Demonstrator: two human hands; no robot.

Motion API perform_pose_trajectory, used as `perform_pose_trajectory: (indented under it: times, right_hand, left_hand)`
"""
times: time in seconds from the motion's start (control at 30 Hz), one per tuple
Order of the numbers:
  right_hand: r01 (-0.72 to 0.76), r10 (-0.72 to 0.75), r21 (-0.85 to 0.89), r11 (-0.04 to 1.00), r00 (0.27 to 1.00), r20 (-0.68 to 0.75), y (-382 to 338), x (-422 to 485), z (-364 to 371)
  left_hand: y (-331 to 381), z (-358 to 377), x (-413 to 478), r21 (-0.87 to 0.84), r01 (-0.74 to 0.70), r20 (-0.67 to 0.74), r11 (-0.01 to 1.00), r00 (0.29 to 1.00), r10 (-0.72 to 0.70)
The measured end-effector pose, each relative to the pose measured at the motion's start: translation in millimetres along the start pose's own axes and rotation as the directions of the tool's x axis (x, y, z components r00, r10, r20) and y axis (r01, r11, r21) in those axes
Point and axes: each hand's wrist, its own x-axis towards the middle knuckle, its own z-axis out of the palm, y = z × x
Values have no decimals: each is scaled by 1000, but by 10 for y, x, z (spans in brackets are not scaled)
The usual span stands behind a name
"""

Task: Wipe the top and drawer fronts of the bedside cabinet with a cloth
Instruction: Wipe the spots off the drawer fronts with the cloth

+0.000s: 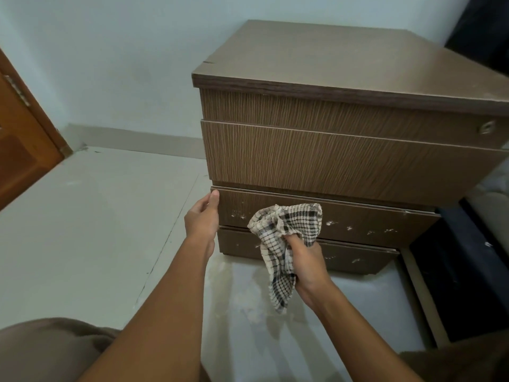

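Note:
A brown wood-grain bedside cabinet [344, 150] stands against the pale wall, its flat top [330, 59] bare. Its lower drawer fronts carry small white marks. My right hand [305, 260] grips a bunched black-and-cream checked cloth [286, 230] and holds it against the third drawer front [358, 221], with a tail of cloth hanging down. My left hand [202, 219] rests on the left edge of that same drawer front, thumb up along the corner.
A pale tiled floor [96, 216] spreads to the left and in front of the cabinet. An orange-brown door [19, 139] stands at the far left. Dark furniture with a pale frame [468, 271] sits close on the right. My knees show at both bottom corners.

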Motion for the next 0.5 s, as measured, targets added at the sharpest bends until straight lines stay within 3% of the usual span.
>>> perform_pose_trajectory:
  times: [0.13,0.3,0.4,0.5]
  right_hand:
    - [150,-171,-185,971,980,-102,96,-21,-86]
    - [391,-480,-375,841,858,-183,310,-170,-417]
    - [420,-579,-422,804,713,-395,292,-189,-716]
    - [433,-588,-405,805,493,-641,147,-139,-1105]
  left_hand:
    - [-31,34,-42,-23,-4,-34,1000,999,3]
    - [-2,133,-66,-56,12,-41,998,999,-14]
    - [-39,209,-31,-59,7,-89,998,996,-12]
    - [-47,263,-22,-73,17,-114,997,993,-25]
